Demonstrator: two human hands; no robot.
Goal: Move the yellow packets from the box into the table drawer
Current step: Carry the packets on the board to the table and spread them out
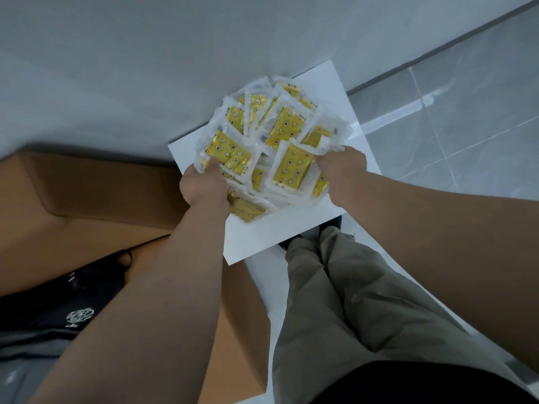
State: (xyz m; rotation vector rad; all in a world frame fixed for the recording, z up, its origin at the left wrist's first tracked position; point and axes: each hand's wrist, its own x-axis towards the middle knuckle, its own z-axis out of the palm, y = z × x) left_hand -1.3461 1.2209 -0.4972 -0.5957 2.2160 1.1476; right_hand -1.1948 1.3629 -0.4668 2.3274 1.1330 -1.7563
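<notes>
A big heap of yellow packets (280, 141) in clear wrappers is held between both my hands over the white pulled-out table drawer (291, 231). My left hand (204, 188) grips the heap's left side, its thumb pressed on a packet. On the right side, my right hand (341, 167) clutches the bundle with curled fingers. The brown cardboard box (96, 205) stands open at the left, below my left forearm. I cannot see the drawer's inside under the heap.
The grey table top (145, 68) fills the upper left. Grey floor tiles (452, 112) lie to the right. My legs in khaki trousers (350, 301) stand below the drawer. A black bag (73, 301) lies inside the box at the lower left.
</notes>
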